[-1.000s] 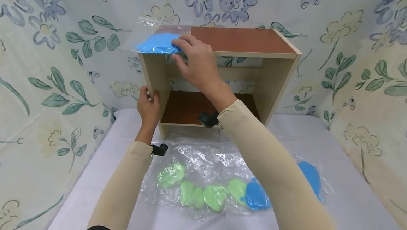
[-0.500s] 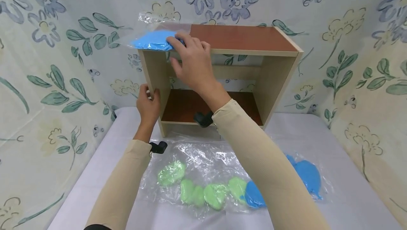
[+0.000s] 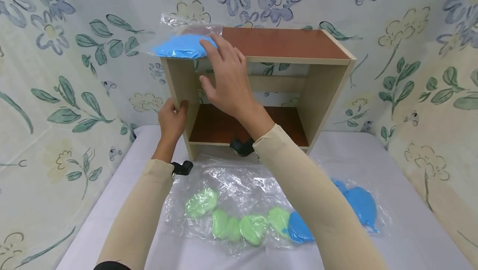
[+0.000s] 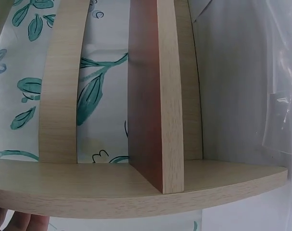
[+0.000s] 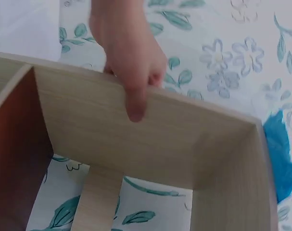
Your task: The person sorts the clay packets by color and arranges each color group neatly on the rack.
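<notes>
A small wooden shelf unit [image 3: 287, 45] with red-brown boards and pale sides stands on the table. My left hand [image 3: 173, 122] grips the front edge of its left side panel [image 5: 136, 130]; in the right wrist view the thumb [image 5: 135, 106] lies on the inner face, the other fingers behind. A clear bag of blue soft material [image 3: 183, 47] lies on the top board's left end, overhanging it slightly. My right hand [image 3: 231, 79] is raised in front of the top board, its fingers spread and extended at the bag's right side. Whether its fingertips touch the bag, I cannot tell.
In front of the unit lies a large clear plastic bag [image 3: 239, 183] with several green lumps [image 3: 254, 229] in it. Blue lumps [image 3: 360, 205] in clear plastic lie to the right, partly behind my right sleeve. Floral fabric [image 3: 112, 75] hangs closely behind and at both sides.
My right hand's fingers, earlier curled down on the blue bag, have straightened and lifted from it. The bag has shifted slightly left. My left hand keeps its grip.
</notes>
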Demonstrator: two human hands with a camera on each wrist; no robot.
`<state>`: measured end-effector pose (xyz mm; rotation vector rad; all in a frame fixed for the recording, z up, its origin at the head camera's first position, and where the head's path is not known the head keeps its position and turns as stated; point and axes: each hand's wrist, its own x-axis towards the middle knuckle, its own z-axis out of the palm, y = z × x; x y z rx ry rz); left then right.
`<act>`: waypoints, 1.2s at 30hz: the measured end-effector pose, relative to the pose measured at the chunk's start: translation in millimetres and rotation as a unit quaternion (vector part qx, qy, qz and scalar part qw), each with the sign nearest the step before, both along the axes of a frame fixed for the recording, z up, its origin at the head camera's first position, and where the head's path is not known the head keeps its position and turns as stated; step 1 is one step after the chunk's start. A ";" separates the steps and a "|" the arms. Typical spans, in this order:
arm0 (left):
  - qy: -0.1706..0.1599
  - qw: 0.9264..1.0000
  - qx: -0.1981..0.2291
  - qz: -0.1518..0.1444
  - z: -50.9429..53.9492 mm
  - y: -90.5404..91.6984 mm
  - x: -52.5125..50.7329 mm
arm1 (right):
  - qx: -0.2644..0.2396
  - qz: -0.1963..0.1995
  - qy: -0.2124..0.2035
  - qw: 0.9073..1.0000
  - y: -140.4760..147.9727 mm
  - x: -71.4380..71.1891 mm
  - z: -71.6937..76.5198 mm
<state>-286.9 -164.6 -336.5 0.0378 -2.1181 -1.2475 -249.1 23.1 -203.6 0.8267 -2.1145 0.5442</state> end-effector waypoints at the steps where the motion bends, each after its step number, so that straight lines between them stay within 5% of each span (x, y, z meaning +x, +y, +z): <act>1: -0.002 1.000 0.001 0.000 0.0 0.1 -0.3 | -0.016 0.012 0.016 1.000 0.9 3.7 -3.6; 6: -0.018 1.000 -0.006 0.000 0.3 -0.1 0.8 | -0.044 0.063 0.095 0.993 6.7 29.2 -27.3; 11: -0.049 0.998 -0.029 0.002 0.9 -2.4 4.5 | -0.004 0.086 0.097 0.992 19.0 57.8 -54.0; 16: -0.053 0.998 -0.037 -0.008 0.3 -3.3 5.8 | 0.024 0.081 0.052 0.995 32.0 69.1 -72.6; 26: -0.021 0.998 -0.046 -0.020 -3.1 -5.2 3.0 | 0.019 0.076 -0.042 0.996 54.7 69.8 -98.5; 36: -0.033 0.998 -0.045 -0.025 -6.1 -3.7 2.6 | 0.074 0.041 -0.146 0.986 108.9 76.9 -128.7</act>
